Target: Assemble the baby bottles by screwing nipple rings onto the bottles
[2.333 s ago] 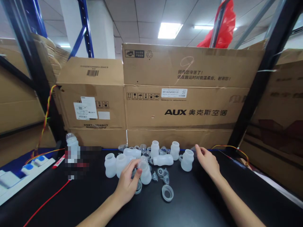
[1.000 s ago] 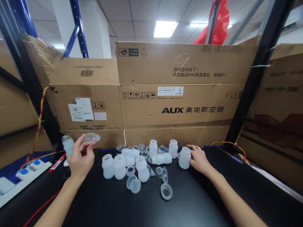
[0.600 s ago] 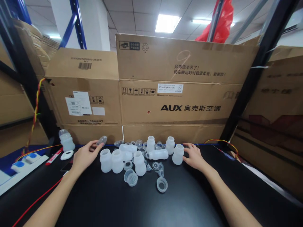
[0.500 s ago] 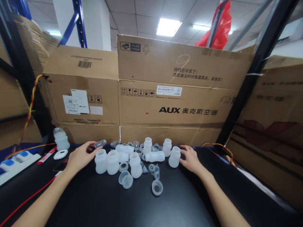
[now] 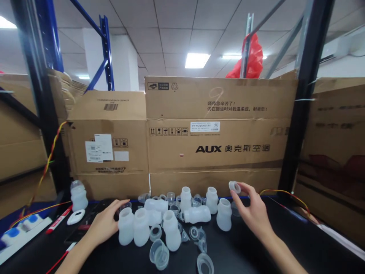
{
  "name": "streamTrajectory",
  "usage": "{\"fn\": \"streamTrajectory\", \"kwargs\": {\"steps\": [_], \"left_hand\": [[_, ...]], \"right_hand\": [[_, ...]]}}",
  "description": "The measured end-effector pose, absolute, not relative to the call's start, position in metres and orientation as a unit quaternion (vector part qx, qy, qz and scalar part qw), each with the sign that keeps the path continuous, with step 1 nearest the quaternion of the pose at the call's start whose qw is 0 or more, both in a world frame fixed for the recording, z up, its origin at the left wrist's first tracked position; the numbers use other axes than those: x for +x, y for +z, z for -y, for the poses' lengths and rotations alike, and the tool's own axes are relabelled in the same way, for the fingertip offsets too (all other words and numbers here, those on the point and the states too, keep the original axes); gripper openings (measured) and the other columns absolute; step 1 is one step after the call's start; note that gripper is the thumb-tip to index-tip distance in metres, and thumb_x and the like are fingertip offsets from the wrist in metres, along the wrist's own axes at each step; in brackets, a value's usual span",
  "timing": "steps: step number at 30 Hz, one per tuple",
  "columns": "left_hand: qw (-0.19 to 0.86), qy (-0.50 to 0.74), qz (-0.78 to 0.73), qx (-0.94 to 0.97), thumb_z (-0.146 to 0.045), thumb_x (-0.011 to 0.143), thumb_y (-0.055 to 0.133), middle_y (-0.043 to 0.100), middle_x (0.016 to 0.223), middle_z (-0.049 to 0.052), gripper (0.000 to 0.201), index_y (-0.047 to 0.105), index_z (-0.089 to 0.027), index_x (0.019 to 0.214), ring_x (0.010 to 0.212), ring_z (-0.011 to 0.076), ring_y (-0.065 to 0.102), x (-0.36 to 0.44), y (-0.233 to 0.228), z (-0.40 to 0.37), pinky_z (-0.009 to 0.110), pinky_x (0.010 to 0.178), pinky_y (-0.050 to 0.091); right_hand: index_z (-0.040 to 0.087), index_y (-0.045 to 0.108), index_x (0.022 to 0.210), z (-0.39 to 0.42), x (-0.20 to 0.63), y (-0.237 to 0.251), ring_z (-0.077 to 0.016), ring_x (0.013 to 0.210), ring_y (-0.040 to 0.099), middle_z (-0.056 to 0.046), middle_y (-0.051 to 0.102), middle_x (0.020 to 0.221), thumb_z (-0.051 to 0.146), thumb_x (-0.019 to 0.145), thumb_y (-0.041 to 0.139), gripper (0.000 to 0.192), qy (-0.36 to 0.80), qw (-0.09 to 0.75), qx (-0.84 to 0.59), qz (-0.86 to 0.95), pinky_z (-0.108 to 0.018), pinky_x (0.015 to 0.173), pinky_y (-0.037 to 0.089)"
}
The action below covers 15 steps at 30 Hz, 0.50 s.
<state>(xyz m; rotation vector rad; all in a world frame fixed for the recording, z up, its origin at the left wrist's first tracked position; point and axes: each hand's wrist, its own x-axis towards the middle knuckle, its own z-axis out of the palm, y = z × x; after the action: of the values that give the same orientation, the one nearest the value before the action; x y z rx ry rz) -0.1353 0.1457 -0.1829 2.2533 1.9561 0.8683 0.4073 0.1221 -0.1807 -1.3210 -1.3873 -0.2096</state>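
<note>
A: Head view: what is held by the right hand (image 5: 255, 213), right of centre in the frame?

B: A small clear plastic ring (image 5: 234, 186) is pinched between thumb and forefinger tips and raised above the black tabletop (image 5: 285, 243), in front of the AUX carton (image 5: 221, 133). The other fingers are loosely curled.

A: And the left hand (image 5: 104, 224), lower left of centre?

B: It is laid half open on the tabletop, fingers stretched toward a clear dome cap (image 5: 124, 206) at the fingertips. Whether the cap is actually touched cannot be told; nothing is gripped.

A: What is seen between the two hands?

B: A cluster of translucent white bottles (image 5: 171, 224) is spread across the lower centre, most upright and uncapped. One upright bottle (image 5: 126, 226) is found just beside the left hand, and one bottle on its side (image 5: 197, 214) is seen in the middle. Clear collars and caps (image 5: 159, 255) are scattered among them and toward the bottom edge.

A: Anything at the far left?

B: A capped bottle (image 5: 78, 195) is stood apart at the left, with a white oval device (image 5: 73, 217) and a red marker (image 5: 58, 224) lying near it.
</note>
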Motion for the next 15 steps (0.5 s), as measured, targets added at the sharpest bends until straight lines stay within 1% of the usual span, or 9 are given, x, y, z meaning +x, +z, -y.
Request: {"fn": "streamTrajectory", "kwargs": {"steps": [2,4,6,8,9,10,12,15], "left_hand": [[0.029,0.263,-0.63,0.73,-0.028,0.08,0.062,0.073,0.134,0.0,0.054,0.068,-0.031,0.134,0.122,0.0252,0.07,-0.135,-0.182,-0.146,0.029,0.095,0.056],[0.04,0.251,-0.63,0.734,-0.027,0.081,0.062,0.07,0.14,0.001,0.062,0.062,-0.031,0.143,0.128,0.0282,0.068,-0.135,-0.181,-0.146,0.032,0.101,0.055],[0.048,0.243,-0.63,0.736,-0.027,0.081,0.062,0.072,0.138,0.001,0.07,0.054,-0.033,0.151,0.127,0.0293,0.069,-0.134,-0.179,-0.144,0.033,0.098,0.056],[0.051,0.239,-0.63,0.737,-0.028,0.082,0.061,0.074,0.133,0.001,0.076,0.047,-0.034,0.156,0.122,0.0293,0.071,-0.133,-0.176,-0.143,0.033,0.093,0.057],[0.051,0.236,-0.632,0.736,-0.028,0.082,0.061,0.075,0.131,0.001,0.076,0.045,-0.033,0.156,0.12,0.0293,0.072,-0.131,-0.175,-0.142,0.032,0.092,0.057],[0.05,0.233,-0.634,0.736,-0.03,0.082,0.062,0.076,0.13,0.001,0.076,0.045,-0.033,0.157,0.12,0.0294,0.072,-0.13,-0.174,-0.142,0.032,0.092,0.057],[0.048,0.233,-0.636,0.734,-0.033,0.083,0.062,0.075,0.131,0.002,0.074,0.046,-0.031,0.156,0.122,0.0293,0.072,-0.128,-0.173,-0.142,0.032,0.094,0.056],[0.054,0.251,-0.627,0.735,-0.035,0.082,0.063,0.073,0.134,0.003,0.074,0.047,-0.029,0.155,0.122,0.0275,0.071,-0.13,-0.175,-0.144,0.031,0.098,0.056]], "right_hand": [[0.021,0.057,0.129,-0.114,0.392,-0.177,-0.0263,0.108,0.066,-0.012,0.069,0.123,0.061,0.095,0.06,0.052,-0.089,0.598,-0.532,0.593,-0.039,0.1,0.052],[0.021,0.057,0.128,-0.105,0.373,-0.176,-0.0238,0.103,0.066,-0.011,0.069,0.118,0.053,0.097,0.061,0.045,-0.083,0.59,-0.5,0.629,-0.036,0.095,0.053],[0.02,0.058,0.127,-0.093,0.353,-0.178,-0.0207,0.092,0.066,-0.01,0.069,0.109,0.047,0.099,0.06,0.038,-0.064,0.558,-0.464,0.685,-0.033,0.087,0.054],[0.02,0.057,0.13,-0.081,0.333,-0.18,-0.0174,0.083,0.065,-0.007,0.069,0.102,0.042,0.101,0.06,0.037,-0.032,0.515,-0.428,0.742,-0.03,0.08,0.054],[0.021,0.057,0.131,-0.074,0.324,-0.181,-0.0165,0.081,0.065,-0.006,0.069,0.101,0.041,0.101,0.06,0.036,-0.015,0.488,-0.412,0.77,-0.029,0.078,0.053],[0.021,0.057,0.131,-0.068,0.315,-0.181,-0.0163,0.081,0.066,-0.006,0.07,0.102,0.039,0.1,0.061,0.036,-0.003,0.462,-0.394,0.794,-0.029,0.078,0.053],[0.022,0.059,0.131,-0.057,0.301,-0.18,-0.0181,0.088,0.068,-0.007,0.07,0.105,0.038,0.099,0.062,0.036,0.001,0.422,-0.359,0.832,-0.03,0.081,0.053],[0.021,0.061,0.129,-0.046,0.289,-0.175,-0.0224,0.099,0.069,-0.01,0.071,0.111,0.036,0.096,0.064,0.036,-0.029,0.389,-0.309,0.868,-0.033,0.088,0.053]]}}
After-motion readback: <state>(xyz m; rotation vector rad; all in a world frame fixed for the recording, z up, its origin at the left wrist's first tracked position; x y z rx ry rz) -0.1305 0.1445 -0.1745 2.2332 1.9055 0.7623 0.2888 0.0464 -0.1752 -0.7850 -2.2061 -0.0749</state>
